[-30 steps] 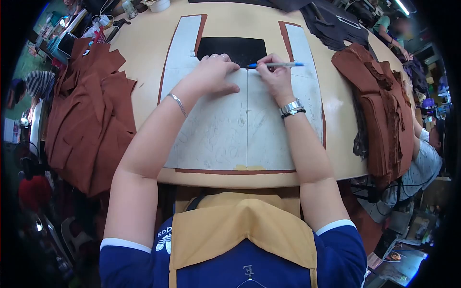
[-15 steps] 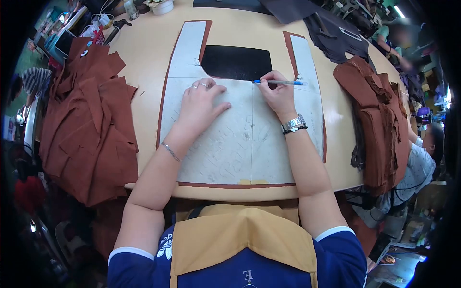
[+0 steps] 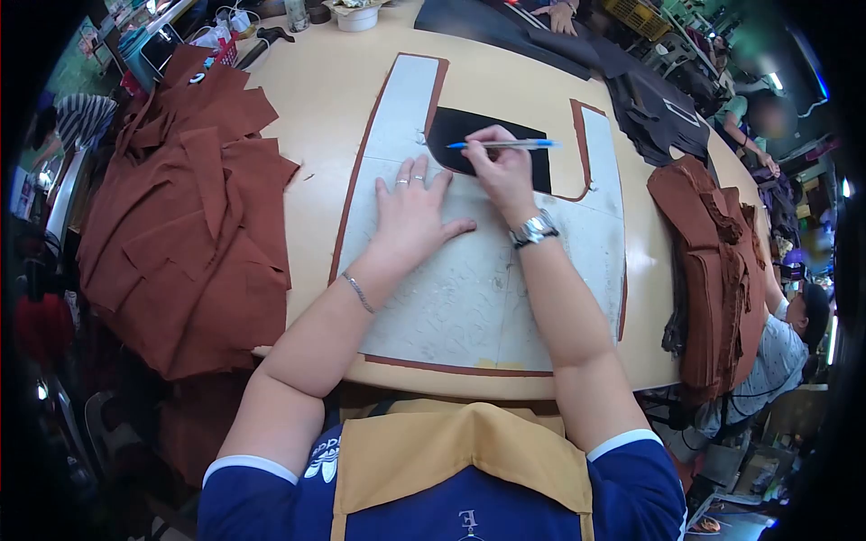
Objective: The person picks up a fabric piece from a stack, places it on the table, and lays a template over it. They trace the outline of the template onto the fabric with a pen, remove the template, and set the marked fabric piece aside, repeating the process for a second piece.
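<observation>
A large pale template lies on reddish-brown fabric, whose edge shows around it. My left hand rests flat on the template with its fingers spread, just below the cutout's left corner. My right hand holds a blue pen over the cutout. The pen's blue tip points left, above a black piece that lies inside the cutout. Whether the tip touches anything cannot be made out.
Brown fabric pieces are heaped on the left, and a brown stack stands at the right edge. Dark fabric lies at the back, near another person's hand. A white bowl stands at the back left.
The view has shifted, so the table appears further right and lower. My right hand has moved left with the pen, from the cutout's lower edge to over the black piece. My left hand's fingers have spread.
</observation>
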Action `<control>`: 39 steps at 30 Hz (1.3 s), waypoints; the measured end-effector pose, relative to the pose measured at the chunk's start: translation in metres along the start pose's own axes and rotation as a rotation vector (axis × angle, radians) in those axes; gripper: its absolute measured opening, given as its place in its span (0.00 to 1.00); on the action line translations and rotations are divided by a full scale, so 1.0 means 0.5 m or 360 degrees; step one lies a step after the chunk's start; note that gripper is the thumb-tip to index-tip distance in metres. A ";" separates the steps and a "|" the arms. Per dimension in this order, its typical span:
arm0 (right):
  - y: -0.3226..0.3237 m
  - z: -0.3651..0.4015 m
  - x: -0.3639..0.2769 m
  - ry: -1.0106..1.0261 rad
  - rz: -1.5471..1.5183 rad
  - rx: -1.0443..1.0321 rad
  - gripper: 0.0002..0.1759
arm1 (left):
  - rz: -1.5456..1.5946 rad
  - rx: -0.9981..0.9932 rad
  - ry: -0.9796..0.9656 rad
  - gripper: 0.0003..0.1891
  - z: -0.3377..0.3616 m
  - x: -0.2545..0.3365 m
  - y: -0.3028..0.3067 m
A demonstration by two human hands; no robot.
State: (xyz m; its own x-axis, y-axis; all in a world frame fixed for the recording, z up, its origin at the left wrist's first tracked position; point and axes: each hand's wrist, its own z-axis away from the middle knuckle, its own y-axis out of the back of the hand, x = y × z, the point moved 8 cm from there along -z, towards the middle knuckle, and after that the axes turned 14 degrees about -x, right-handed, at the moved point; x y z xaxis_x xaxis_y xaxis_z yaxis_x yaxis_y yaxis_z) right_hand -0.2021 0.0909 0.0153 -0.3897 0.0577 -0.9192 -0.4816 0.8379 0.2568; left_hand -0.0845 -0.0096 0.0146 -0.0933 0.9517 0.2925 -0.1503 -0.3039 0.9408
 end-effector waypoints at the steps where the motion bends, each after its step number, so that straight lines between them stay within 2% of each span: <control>1: -0.022 -0.016 -0.005 0.0047 0.0004 -0.0021 0.08 | -0.0016 -0.0023 0.0008 0.45 -0.001 0.000 0.000; 3: -0.053 -0.040 0.013 -0.0034 -0.0028 -0.0074 0.07 | -0.0038 -0.0033 0.0016 0.45 -0.003 -0.001 0.000; 7: -0.062 -0.047 0.019 -0.0166 0.0244 -0.0083 0.09 | -0.0052 -0.0020 0.0015 0.47 -0.006 -0.002 -0.004; 14: -0.060 -0.049 0.013 -0.0007 0.0433 -0.0005 0.08 | -0.0055 -0.0051 0.0021 0.47 -0.007 0.000 -0.005; 17: -0.066 -0.048 0.012 0.0022 0.0384 -0.0045 0.08 | -0.0047 -0.0017 0.0015 0.46 -0.006 0.000 -0.007; 20: -0.057 -0.045 0.017 -0.0179 0.0351 -0.0046 0.07 | -0.0017 -0.0008 0.0014 0.45 -0.007 0.000 -0.006; 22: -0.040 -0.046 0.028 -0.0096 -0.0161 0.0065 0.07 | -0.0012 -0.0013 0.0035 0.44 -0.005 -0.004 -0.007; 23: -0.020 -0.040 0.032 -0.0053 -0.0404 0.0134 0.06 | -0.0006 -0.0021 0.0026 0.44 -0.006 -0.002 -0.009; 24: 0.008 -0.024 0.047 -0.0186 -0.0515 0.0134 0.07 | -0.0009 -0.0015 0.0032 0.44 -0.007 0.000 -0.009; 27: 0.126 0.034 0.049 -0.0094 -0.0320 0.0283 0.07 | -0.0017 -0.0011 0.0029 0.43 -0.007 0.002 -0.009; 29: 0.231 0.093 0.051 -0.0197 -0.0042 0.0486 0.08 | -0.0041 -0.0003 0.0035 0.43 -0.007 0.000 -0.011; 32: 0.384 0.173 0.084 -0.0210 0.0043 0.0682 0.03 | -0.0064 0.0007 0.0024 0.43 -0.008 0.001 -0.012; 35: 0.422 0.214 0.099 -0.0326 0.0175 0.0690 0.03 | -0.0071 0.0017 0.0029 0.42 -0.006 0.001 -0.010; 36: 0.424 0.215 0.103 -0.0230 0.0113 0.0729 0.04 | -0.0075 0.0019 0.0028 0.42 -0.006 0.001 -0.011; 39: 0.424 0.210 0.117 -0.0287 0.0419 0.0615 0.05 | -0.0097 0.0030 0.0016 0.41 -0.006 0.001 -0.013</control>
State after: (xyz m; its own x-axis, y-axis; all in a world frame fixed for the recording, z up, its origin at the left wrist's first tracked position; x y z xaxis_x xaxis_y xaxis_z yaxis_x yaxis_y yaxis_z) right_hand -0.2444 0.3291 -0.0155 -0.3003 0.3586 -0.8838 -0.0459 0.9201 0.3889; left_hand -0.0863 -0.0075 0.0081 -0.0947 0.9679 0.2327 -0.1375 -0.2442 0.9599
